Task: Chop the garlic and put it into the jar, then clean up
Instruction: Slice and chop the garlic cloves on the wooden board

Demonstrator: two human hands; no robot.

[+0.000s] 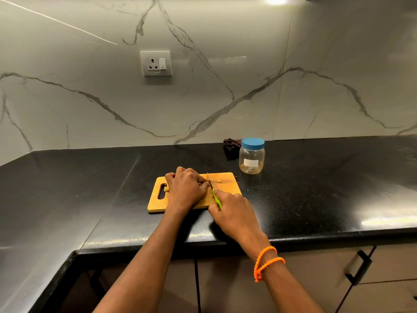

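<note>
Chopping garlic [218,181] on the board [225,177] near the surface's front edge, we curl our left hand [185,190] over a clove, right hand [234,213] gripping the knife [214,193]; the lidded jar [251,156] behind waits, cleanup pending.

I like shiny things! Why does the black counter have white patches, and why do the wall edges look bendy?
Head view: the countertop mirrors overhead light as glare at right; the wide-angle lens curves the marble wall; the hands look sharp enough.
</note>
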